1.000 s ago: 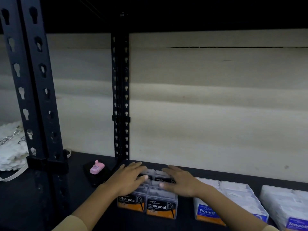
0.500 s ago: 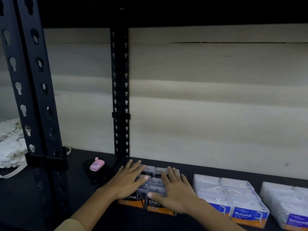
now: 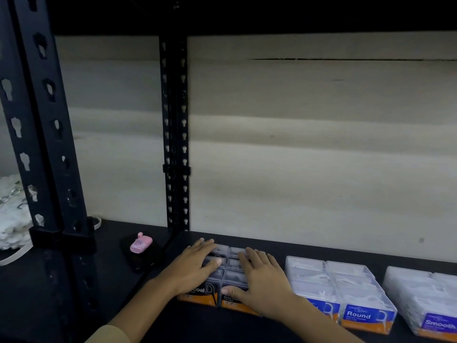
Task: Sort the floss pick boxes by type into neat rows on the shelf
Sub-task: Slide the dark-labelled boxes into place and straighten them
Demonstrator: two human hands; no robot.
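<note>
Several clear Charcoal floss pick boxes (image 3: 232, 276) with black and orange labels stand in two rows on the dark shelf (image 3: 247, 325). My left hand (image 3: 195, 264) lies flat on the left row, fingers spread. My right hand (image 3: 262, 278) lies flat on the right row, its thumb over the front box's label. To the right stand the Round boxes (image 3: 346, 290) with blue labels, in two rows. Further right, the Smooth boxes (image 3: 427, 303) with purple labels run past the frame edge.
A pink floss case (image 3: 141, 242) lies on a dark object left of the Charcoal boxes. Black slotted uprights stand at the left (image 3: 42, 134) and at the back (image 3: 174, 134). A pale wall panel backs the shelf. White fabric (image 3: 12, 214) lies far left.
My right hand has slid from the far boxes toward the front of the right Charcoal row. The view has shifted, bringing the Round and Smooth boxes more into frame.
</note>
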